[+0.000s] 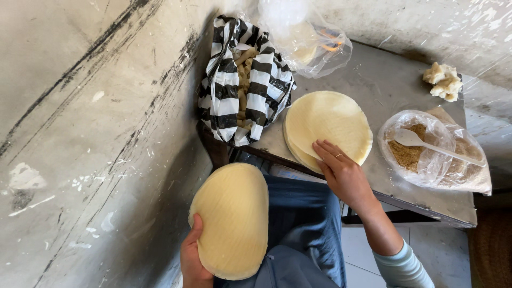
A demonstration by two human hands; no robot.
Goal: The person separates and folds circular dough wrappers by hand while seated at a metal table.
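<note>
Left hand (193, 260) runs off the bottom edge, fingers tucked behind the wafer stack (230, 220). Clear bag (304, 37) up top is blown out w/ glare, contents unreadable. Striped bag (246, 80) hides most of what's inside. Counter (373, 80) front edge partly behind right hand (341, 173).

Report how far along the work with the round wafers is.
Done: nothing looks filled or rolled. In hand: the left hand holds a batch of pale yellow round wafers over the lap; the right hand presses the wafer stack on the metal table. Left: the brown crumb filling in the clear bag, white plastic spoon resting in it.
</note>
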